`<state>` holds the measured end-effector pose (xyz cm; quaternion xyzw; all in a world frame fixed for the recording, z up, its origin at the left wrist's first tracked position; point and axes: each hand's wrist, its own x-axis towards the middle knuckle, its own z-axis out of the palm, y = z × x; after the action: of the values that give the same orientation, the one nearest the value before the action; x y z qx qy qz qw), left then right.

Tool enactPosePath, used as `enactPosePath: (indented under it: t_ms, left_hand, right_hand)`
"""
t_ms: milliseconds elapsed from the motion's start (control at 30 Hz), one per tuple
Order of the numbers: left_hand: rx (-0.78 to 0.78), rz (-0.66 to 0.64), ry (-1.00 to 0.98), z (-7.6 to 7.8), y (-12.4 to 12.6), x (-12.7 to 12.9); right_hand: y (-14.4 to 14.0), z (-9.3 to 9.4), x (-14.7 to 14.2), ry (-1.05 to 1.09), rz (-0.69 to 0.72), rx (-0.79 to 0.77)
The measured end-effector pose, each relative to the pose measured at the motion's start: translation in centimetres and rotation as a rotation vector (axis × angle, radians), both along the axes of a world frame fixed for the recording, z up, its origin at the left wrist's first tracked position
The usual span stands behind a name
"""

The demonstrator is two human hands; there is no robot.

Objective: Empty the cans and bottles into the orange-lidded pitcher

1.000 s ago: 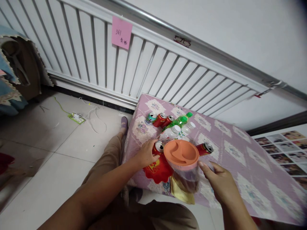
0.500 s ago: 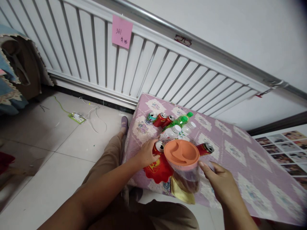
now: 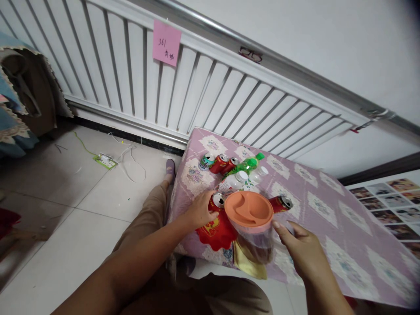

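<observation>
Orange lid tops the clear jug [image 3: 252,223] at lower centre of the head view. The right hand [image 3: 300,253] grips its handle side. The left hand [image 3: 198,212] wraps a red can [image 3: 216,202] just left of it. Judged step: steadying both; lifting next needs firm grips.

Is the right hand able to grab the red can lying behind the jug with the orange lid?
Probably yes. The right hand sits just beside the jug, and the red can lies a little past its fingertips, to the right of the orange lid. Nothing stands between them on the tablecloth.
</observation>
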<state>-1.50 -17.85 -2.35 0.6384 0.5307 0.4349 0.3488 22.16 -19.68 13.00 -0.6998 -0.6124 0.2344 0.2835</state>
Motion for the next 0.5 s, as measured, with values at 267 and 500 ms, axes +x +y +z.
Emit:
enactPosePath:
  t_ms: [267, 500]
  left_hand:
    - [-0.008, -0.003, 0.009, 0.19, -0.19, -0.03]
    - [0.001, -0.005, 0.007, -0.02, -0.16, 0.00]
  right_hand:
    - [0.16, -0.05, 0.17, 0.013, -0.037, -0.018]
    - [0.08, 0.17, 0.14, 0.013, -0.028, -0.038]
